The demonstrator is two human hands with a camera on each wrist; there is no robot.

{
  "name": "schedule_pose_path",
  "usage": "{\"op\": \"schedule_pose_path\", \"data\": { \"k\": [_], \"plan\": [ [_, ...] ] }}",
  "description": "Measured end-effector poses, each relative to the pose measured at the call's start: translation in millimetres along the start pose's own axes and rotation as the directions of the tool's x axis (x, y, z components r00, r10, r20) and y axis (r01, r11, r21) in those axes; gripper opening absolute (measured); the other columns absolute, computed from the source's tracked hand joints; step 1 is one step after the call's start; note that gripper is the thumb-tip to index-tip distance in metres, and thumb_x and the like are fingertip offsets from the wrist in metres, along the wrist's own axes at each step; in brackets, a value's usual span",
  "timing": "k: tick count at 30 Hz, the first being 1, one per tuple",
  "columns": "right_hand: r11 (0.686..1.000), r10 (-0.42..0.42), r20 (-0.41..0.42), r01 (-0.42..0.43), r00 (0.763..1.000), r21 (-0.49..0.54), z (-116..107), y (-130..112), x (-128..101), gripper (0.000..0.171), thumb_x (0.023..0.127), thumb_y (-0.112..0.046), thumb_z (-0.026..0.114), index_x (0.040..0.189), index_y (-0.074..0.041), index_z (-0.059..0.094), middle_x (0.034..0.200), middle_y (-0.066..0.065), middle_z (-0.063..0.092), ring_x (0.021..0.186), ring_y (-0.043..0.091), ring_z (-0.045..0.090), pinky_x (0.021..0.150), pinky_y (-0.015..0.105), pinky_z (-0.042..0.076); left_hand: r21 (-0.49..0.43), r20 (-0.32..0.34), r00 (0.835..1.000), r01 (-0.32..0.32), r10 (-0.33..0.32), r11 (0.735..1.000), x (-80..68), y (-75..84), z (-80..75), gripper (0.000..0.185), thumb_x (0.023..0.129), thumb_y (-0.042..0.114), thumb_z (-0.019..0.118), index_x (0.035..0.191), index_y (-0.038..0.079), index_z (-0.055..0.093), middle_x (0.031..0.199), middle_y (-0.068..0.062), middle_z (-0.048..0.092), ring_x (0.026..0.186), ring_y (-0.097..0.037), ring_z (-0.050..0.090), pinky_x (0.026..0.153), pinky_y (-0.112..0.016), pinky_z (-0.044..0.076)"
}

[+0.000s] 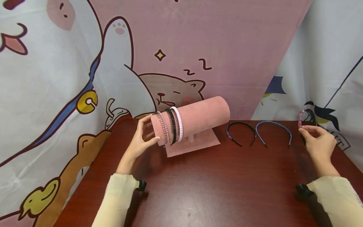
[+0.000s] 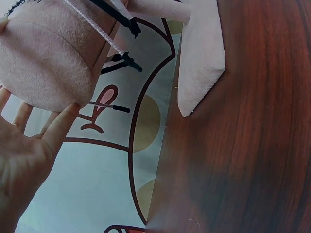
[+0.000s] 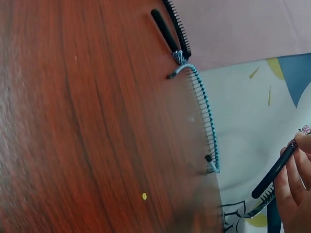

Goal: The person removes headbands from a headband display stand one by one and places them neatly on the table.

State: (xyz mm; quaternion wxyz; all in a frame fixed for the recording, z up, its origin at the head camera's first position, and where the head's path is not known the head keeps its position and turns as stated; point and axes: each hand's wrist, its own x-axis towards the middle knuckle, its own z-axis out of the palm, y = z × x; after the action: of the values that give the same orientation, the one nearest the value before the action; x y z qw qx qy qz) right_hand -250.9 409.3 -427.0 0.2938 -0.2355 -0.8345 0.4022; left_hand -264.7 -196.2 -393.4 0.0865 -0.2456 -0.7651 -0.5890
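Note:
A pink plush headband stand [image 1: 204, 115], a padded roll on a flat base, tilts with its left end lower. My left hand [image 1: 141, 138] grips that end, thumb in front and fingers behind; the left wrist view shows them at the rim of the roll's end [image 2: 48, 73]. Round the roll sit a pale pink braided headband [image 1: 165, 129], a black one [image 1: 172, 126] and a white one [image 1: 180, 124]. At the far right, my right hand [image 1: 320, 143] pinches a glittery pink headband [image 1: 300, 119] between thumb and fingers, raised, its black end [image 3: 273, 172] pointing down.
Two toothed headbands stand side by side near the table's back edge: a dark blue-black one [image 1: 241, 123] and a blue wrapped one [image 1: 273, 122]. A printed cartoon cloth [image 1: 241, 56] hangs behind the dark red wooden table [image 1: 215, 189]. A tiny yellow speck [image 3: 144, 196] lies on the tabletop.

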Motion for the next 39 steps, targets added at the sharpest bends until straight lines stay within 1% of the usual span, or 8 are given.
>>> {"op": "schedule_pose_path", "data": {
  "k": [6, 10, 14, 16, 18, 21, 27, 39],
  "plan": [
    [0.998, 0.016, 0.046, -0.013, 0.999, -0.061, -1.0, 10.3, 5.9, 0.045, 0.094, -0.039, 0.066, 0.118, 0.0, 0.07, 0.056, -0.047, 0.036, 0.078, -0.013, 0.034, 0.104, 0.041, 0.03, 0.011, -0.001, 1.0, 0.001, -0.001, 1.0, -0.9, 2.0, 3.4, 0.086, 0.085, -0.002, 0.072, 0.153, 0.015, 0.023, 0.159, -0.003, 0.026, 0.144, -0.033, 0.035, 0.113, -0.059, 0.038],
    [0.997, 0.001, 0.083, 0.005, 0.997, -0.073, 1.1, 14.7, 10.7, 0.048, 0.096, -0.039, 0.064, 0.119, 0.002, 0.068, 0.055, -0.049, 0.034, 0.103, 0.02, 0.052, 0.113, 0.053, 0.025, 0.018, -0.008, 1.0, -0.004, 0.004, 1.0, -2.2, 2.4, 2.8, 0.085, 0.085, -0.004, 0.071, 0.153, 0.014, 0.023, 0.159, -0.005, 0.026, 0.143, -0.035, 0.035, 0.113, -0.055, 0.04],
    [0.994, 0.025, 0.133, -0.011, 0.991, -0.104, 1.8, 19.1, 15.4, 0.049, 0.098, -0.041, 0.06, 0.121, 0.002, 0.066, 0.057, -0.046, 0.032, 0.126, 0.041, 0.042, 0.107, 0.057, 0.028, 0.023, -0.01, 1.0, 0.0, 0.0, 1.0, -3.3, 2.6, 1.3, 0.085, 0.085, -0.004, 0.07, 0.153, 0.014, 0.023, 0.159, -0.003, 0.026, 0.144, -0.033, 0.036, 0.112, -0.047, 0.042],
    [0.992, 0.039, 0.153, -0.02, 0.988, -0.121, 0.6, 22.2, 17.2, 0.05, 0.099, -0.041, 0.058, 0.121, 0.002, 0.066, 0.065, -0.032, 0.052, 0.13, 0.044, 0.039, 0.105, 0.058, 0.029, 0.02, -0.012, 1.0, 0.004, -0.004, 1.0, -2.8, 2.7, 1.4, 0.085, 0.085, -0.005, 0.07, 0.153, 0.014, 0.023, 0.159, -0.002, 0.027, 0.143, -0.033, 0.036, 0.112, -0.047, 0.041],
    [0.989, 0.057, 0.164, -0.033, 0.985, -0.146, -0.2, 25.6, 18.5, 0.05, 0.099, -0.042, 0.056, 0.122, 0.002, 0.066, 0.086, -0.006, 0.069, 0.132, 0.046, 0.037, 0.104, 0.059, 0.028, 0.02, -0.011, 1.0, 0.004, -0.004, 1.0, -2.3, 3.1, 1.8, 0.085, 0.085, -0.005, 0.07, 0.153, 0.013, 0.023, 0.159, -0.003, 0.027, 0.143, -0.033, 0.036, 0.113, -0.049, 0.041],
    [0.984, 0.095, 0.182, -0.065, 0.979, -0.163, 0.9, 30.9, 19.5, 0.052, 0.1, -0.043, 0.054, 0.124, 0.002, 0.065, 0.129, 0.029, 0.058, 0.137, 0.049, 0.031, 0.109, 0.062, 0.024, 0.023, -0.011, 1.0, 0.003, -0.002, 1.0, -1.8, 3.3, 2.4, 0.085, 0.085, -0.005, 0.07, 0.153, 0.013, 0.023, 0.158, -0.004, 0.027, 0.143, -0.034, 0.036, 0.112, -0.042, 0.042],
    [0.975, 0.151, 0.204, -0.112, 0.967, -0.191, 6.8, 39.6, 23.9, 0.054, 0.099, -0.045, 0.054, 0.126, 0.001, 0.064, 0.142, 0.03, 0.05, 0.14, 0.053, 0.026, 0.112, 0.063, 0.023, 0.005, -0.009, 1.0, 0.0, 0.0, 1.0, -1.7, 3.9, 4.0, 0.085, 0.084, -0.006, 0.07, 0.153, 0.01, 0.022, 0.158, -0.004, 0.027, 0.142, -0.033, 0.036, 0.104, -0.016, 0.044],
    [0.957, 0.118, 0.246, -0.044, 0.962, -0.287, 29.8, 46.0, 38.0, 0.036, 0.101, -0.025, 0.055, 0.118, 0.003, 0.067, 0.134, 0.029, 0.056, 0.135, 0.056, 0.029, 0.106, 0.065, 0.027, 0.007, -0.009, 1.0, 0.002, -0.002, 1.0, -3.4, 2.4, 2.7, 0.087, 0.084, -0.005, 0.071, 0.153, 0.014, 0.022, 0.158, -0.003, 0.027, 0.142, -0.033, 0.036, 0.104, -0.016, 0.045]
  ]
}}
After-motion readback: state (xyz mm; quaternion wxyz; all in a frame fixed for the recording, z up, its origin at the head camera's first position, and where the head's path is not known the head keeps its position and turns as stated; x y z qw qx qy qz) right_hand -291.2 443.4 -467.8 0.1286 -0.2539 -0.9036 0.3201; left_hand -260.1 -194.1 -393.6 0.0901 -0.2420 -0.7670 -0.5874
